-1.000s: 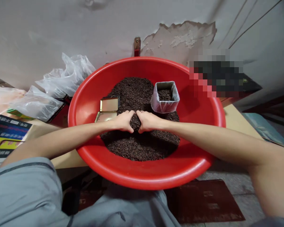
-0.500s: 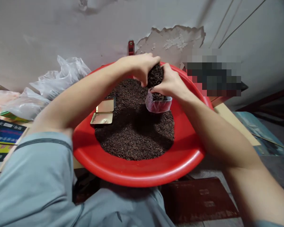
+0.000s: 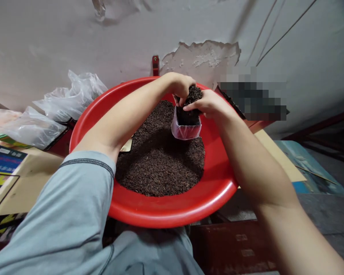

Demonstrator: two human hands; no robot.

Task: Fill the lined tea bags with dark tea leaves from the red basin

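We have both hands cupped toward each other: our left hand (image 3: pixel 184 87) and our right hand (image 3: pixel 213 103) hold a handful of dark shreds (image 3: pixel 194 94) between them, the fingers curled in narrowly around it. Directly below the grip is the square container (image 3: pixel 186 132), its clear plastic lining showing at the sides, its opening under our fingers; whether they touch its rim we cannot tell. The container stands on the loose pile of shreds (image 3: pixel 160 172), which spreads below and to the left of the grip, toward us. All of this sits within the red basin (image 3: pixel 172 217), whose far rim passes just behind our hands. Down and left of the grip, we see a pale gold corner of a tin (image 3: pixel 126 146), mostly hidden by our left forearm. Farther left of the grip, outside the basin, lie crumpled plastic bags (image 3: pixel 81 93), with a printed box (image 3: pixel 4 164) nearer to us. To the right of the grip, past the rim, is a dark object (image 3: pixel 252 99) blurred by large pixels. Behind and above the grip, we face a wall with a peeled patch (image 3: pixel 215 56).
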